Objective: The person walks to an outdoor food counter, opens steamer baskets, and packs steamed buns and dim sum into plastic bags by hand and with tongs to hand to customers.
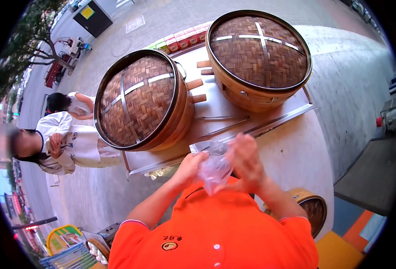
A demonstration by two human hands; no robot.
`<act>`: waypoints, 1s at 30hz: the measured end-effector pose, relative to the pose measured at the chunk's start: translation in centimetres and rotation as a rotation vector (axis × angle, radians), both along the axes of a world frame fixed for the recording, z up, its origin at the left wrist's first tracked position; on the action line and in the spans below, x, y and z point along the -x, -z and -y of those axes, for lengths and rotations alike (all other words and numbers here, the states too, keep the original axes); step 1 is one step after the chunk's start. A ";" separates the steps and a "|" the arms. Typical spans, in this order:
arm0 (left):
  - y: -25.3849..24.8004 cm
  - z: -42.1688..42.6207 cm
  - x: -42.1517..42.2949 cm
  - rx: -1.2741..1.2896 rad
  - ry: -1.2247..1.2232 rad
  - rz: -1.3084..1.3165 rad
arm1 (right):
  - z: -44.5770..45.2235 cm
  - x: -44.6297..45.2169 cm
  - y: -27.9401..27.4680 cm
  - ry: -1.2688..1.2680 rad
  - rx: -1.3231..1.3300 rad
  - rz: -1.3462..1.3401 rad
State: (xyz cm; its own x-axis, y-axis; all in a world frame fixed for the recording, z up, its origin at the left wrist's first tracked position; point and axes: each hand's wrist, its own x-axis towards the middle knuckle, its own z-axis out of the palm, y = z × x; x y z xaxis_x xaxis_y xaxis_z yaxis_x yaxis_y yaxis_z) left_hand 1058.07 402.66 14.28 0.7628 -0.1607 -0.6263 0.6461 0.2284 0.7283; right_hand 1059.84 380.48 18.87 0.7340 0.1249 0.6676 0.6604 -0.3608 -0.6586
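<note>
A clear plastic bag point(215, 167) hangs in front of my orange shirt. My left hand point(192, 167) pinches its upper left edge between thumb and fingers. At the bag's right side is my right hand point(246, 163), raised and blurred by motion, so its fingers' hold on the bag is unclear. Beyond my hands, a pair of long metal tongs point(222, 129) lies on the white table point(202, 107). Two large bamboo steamers with woven lids stand there, one at the left point(139, 101) and one at the right point(260, 51).
Small red and green boxes point(182, 40) line the table's far edge. A smaller bamboo steamer point(313, 208) is by my right elbow. Two people stand at the left, one in a white top point(79, 143), another point(79, 105) behind. White round items point(97, 253) sit at lower left.
</note>
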 end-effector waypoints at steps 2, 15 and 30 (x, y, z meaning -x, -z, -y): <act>-0.1 -0.8 0.7 0.079 -0.065 -0.048 | 0.5 0.5 -0.6 -0.279 0.466 0.224; -4.7 2.6 -3.8 -0.726 -0.438 1.045 | -3.0 1.5 1.6 -0.721 0.152 -0.147; -0.7 1.4 -3.1 -0.782 -0.252 1.042 | 11.7 -21.1 -3.9 0.162 0.651 0.065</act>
State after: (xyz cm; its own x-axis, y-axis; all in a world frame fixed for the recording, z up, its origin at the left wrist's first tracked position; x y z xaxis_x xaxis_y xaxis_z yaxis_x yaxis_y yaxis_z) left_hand 1061.18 401.26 14.95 0.8951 0.1881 0.4043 -0.2895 -0.4444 0.8478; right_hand 1080.94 368.83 22.81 0.7382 0.4085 0.5369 0.5955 -0.7685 -0.2341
